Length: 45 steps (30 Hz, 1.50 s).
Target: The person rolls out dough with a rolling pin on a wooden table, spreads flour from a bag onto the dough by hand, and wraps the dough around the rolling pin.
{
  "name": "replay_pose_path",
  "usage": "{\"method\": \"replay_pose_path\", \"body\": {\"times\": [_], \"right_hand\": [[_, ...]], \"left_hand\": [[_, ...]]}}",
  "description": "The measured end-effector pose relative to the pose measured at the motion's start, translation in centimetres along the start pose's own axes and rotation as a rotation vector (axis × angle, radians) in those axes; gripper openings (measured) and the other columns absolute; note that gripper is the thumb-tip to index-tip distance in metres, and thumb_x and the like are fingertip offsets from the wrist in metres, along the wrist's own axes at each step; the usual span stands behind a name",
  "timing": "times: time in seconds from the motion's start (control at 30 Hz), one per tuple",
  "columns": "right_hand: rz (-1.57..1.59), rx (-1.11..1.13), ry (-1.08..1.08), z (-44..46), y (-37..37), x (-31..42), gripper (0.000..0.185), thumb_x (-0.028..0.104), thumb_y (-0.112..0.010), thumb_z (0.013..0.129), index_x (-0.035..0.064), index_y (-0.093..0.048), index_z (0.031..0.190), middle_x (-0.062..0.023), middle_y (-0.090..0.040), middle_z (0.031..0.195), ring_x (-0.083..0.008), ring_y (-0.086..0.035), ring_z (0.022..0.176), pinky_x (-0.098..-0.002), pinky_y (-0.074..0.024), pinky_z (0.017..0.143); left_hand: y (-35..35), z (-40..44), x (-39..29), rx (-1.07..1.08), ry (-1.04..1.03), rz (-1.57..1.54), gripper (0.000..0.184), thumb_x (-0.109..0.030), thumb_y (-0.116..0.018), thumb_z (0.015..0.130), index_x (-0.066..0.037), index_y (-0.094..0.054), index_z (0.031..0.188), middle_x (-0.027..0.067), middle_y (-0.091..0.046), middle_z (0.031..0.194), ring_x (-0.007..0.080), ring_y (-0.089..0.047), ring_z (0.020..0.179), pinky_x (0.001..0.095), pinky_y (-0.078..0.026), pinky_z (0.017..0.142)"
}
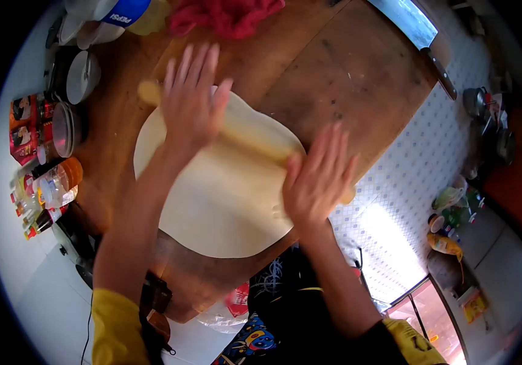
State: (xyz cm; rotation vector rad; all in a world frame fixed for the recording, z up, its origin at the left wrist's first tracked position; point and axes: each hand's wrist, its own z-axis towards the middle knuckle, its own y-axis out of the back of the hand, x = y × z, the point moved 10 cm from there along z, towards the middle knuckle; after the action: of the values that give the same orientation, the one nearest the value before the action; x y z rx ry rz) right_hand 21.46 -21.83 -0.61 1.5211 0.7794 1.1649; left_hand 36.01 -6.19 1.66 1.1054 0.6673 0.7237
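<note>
A large sheet of rolled-out dough [221, 204] lies on the wooden table, its front edge close to the table's near side. Across its upper part a wooden rolling pin [254, 145] rests at a slant, blurred by motion. My left hand [193, 106] presses flat on the pin near its left end, fingers stretched out. Over the pin's right end lies my right hand [320, 179], its fingers also straight and slightly apart. Both palms face down and hide parts of the pin.
A cleaver [416, 30] lies at the far right table edge [395, 137]. A red cloth [227, 15] and a Pepsi bottle [124, 12] are at the back. Jars, packets and bottles [57, 182] line the left side. Beyond the right edge is tiled floor [389, 188].
</note>
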Motion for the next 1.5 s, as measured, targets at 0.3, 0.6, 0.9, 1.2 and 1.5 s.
{"method": "replay_pose_path", "body": {"times": [0.3,0.6,0.9,1.2,1.5], "right_hand": [[0.135,0.314,0.122,-8.5,-0.9,3.1,0.07,0.028,-0.062,0.091,-0.0015,-0.036,0.15,-0.0198,-0.033,0.158,-0.0381,-0.028,0.148,-0.0598,-0.0145,0.119],[0.053,0.166,0.41,-13.8,0.7,4.6,0.044,0.007,-0.064,0.086,0.0037,-0.06,0.13,-0.0113,-0.059,0.13,-0.0237,-0.058,0.113,-0.0433,-0.0386,0.097],[0.246,0.428,0.803,-4.2,4.2,4.8,0.054,0.004,-0.058,0.079,-0.001,-0.054,0.132,-0.015,-0.055,0.118,-0.0337,-0.053,0.104,-0.0439,-0.0435,0.089],[0.171,0.575,1.681,-0.6,2.3,10.0,0.043,0.008,-0.059,0.08,0.003,-0.06,0.123,-0.0131,-0.057,0.117,-0.0296,-0.054,0.11,-0.0423,-0.0449,0.096],[0.159,0.423,1.826,4.1,-2.0,18.0,0.043,0.013,-0.057,0.088,0.0033,-0.054,0.13,-0.0113,-0.058,0.124,-0.0318,-0.053,0.118,-0.0463,-0.0385,0.106]], "left_hand": [[1.9,-10.3,0.6,0.401,0.087,-0.03,0.062,-0.018,-0.059,0.091,-0.002,-0.039,0.148,0.0187,-0.036,0.155,0.0381,-0.03,0.146,0.0596,-0.019,0.119],[6.0,-16.8,1.6,0.359,-0.005,0.13,0.049,-0.007,-0.062,0.087,-0.007,-0.053,0.135,0.0149,-0.049,0.145,0.0333,-0.043,0.139,0.0618,-0.028,0.115],[9.0,-15.2,0.7,0.383,0.019,-0.175,0.047,-0.005,-0.069,0.076,-0.002,-0.058,0.122,0.0111,-0.06,0.114,0.0284,-0.058,0.108,0.0447,-0.047,0.099],[10.2,-27.0,-11.9,0.118,1.012,-0.238,0.056,-0.004,-0.077,0.074,0.003,-0.058,0.126,0.0176,-0.062,0.111,0.036,-0.059,0.101,0.0459,-0.049,0.087],[8.7,-25.5,-4.2,-0.06,1.102,0.036,0.045,-0.018,-0.065,0.094,-0.003,-0.056,0.135,0.0173,-0.061,0.127,0.0367,-0.057,0.118,0.0452,-0.047,0.099]]}}
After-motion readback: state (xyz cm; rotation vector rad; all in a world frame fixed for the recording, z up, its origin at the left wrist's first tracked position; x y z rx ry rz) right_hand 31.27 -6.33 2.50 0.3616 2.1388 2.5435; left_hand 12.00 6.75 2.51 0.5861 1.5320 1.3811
